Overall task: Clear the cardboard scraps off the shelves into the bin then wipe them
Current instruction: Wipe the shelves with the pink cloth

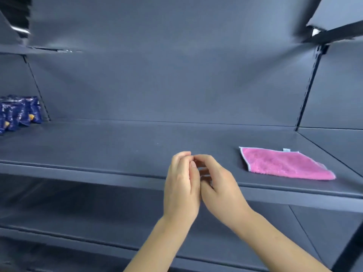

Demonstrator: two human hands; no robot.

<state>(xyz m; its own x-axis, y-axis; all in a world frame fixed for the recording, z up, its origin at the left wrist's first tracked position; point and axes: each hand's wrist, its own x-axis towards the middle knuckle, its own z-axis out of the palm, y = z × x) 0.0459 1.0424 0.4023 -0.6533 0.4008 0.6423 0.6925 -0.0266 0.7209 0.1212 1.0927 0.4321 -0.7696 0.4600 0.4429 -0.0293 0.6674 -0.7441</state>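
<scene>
A dark grey shelf (98,152) runs across the middle of the view. A pink cloth (282,163) lies flat on its right part, near the front edge. My left hand (181,185) and my right hand (220,185) meet in front of the shelf's front edge, left of the cloth. Their fingers are curled and the fingertips touch each other. I cannot tell whether anything small is pinched between them. No cardboard scrap or bin is in view.
Blue packets (17,112) stand at the far left of the shelf. A lower shelf (78,222) sits beneath, another shelf (39,49) above. An upright post (308,89) divides the right bay.
</scene>
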